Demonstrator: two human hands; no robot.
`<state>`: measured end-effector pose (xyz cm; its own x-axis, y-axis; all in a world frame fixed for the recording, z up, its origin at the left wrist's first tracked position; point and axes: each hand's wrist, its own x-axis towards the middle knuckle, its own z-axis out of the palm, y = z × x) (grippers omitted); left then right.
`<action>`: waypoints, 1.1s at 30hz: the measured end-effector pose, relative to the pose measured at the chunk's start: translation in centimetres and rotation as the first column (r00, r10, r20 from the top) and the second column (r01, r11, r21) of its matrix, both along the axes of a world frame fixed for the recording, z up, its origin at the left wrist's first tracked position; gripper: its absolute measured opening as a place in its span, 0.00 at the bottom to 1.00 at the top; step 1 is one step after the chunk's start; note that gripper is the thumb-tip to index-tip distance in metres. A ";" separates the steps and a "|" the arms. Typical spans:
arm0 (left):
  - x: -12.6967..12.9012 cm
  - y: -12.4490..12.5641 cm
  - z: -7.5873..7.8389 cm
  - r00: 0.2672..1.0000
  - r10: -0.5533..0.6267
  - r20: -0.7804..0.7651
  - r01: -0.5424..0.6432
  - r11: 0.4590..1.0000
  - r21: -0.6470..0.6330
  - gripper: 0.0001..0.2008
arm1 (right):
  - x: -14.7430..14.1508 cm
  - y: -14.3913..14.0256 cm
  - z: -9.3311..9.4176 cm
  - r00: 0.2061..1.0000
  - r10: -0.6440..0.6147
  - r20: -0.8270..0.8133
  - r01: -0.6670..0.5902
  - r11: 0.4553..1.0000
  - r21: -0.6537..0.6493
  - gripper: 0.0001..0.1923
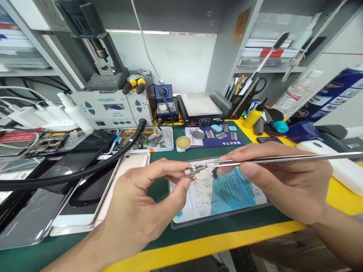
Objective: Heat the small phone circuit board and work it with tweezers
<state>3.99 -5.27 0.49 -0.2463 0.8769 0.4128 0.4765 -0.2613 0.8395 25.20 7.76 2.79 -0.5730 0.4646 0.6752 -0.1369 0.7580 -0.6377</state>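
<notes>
Between the thumb and fingers of my left hand is a small circuit board, raised over the work pad. My right hand grips a pair of metal tweezers, pointing left. The tweezer tips meet the right end of the board, or come very close to it; I cannot tell which. Below them, a small black part shows near my right fingertips; whether it lies on the pad or hangs is unclear. The blue and white printed pad, stained in places, lies flat under both hands.
Phones and screens crowd the left, crossed by a thick black hose. Behind are a parts tray, a hot-air station, a heating plate and a yellow tin. A yellow bottle stands right.
</notes>
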 end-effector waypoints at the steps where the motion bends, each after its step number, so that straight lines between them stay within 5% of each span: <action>1: 0.0 -0.1 0.0 1.000 0.007 -0.020 -0.007 1.000 0.000 0.14 | 0.0 0.0 0.2 1.000 0.001 -0.017 -0.001 0.999 0.042 0.15; 10: -0.2 0.0 -0.1 0.997 0.012 -0.072 -0.012 1.000 0.005 0.12 | 0.4 -0.6 0.5 0.998 -0.031 0.051 0.013 0.948 0.319 0.19; 24: -0.3 0.1 0.5 0.999 -0.040 -0.036 0.037 0.995 -0.088 0.07 | 0.1 -0.6 0.5 0.999 -0.028 0.035 0.016 0.958 0.286 0.18; 29: -0.6 0.1 0.8 0.996 -0.066 -0.056 0.055 0.983 -0.175 0.09 | 0.2 -0.6 0.2 0.998 -0.015 0.060 0.018 0.998 -0.052 0.15; 33: -0.8 0.2 1.2 0.994 -0.105 -0.002 0.102 0.966 -0.239 0.13 | 0.3 0.0 -0.1 0.992 0.085 0.095 -0.037 0.906 -0.422 0.07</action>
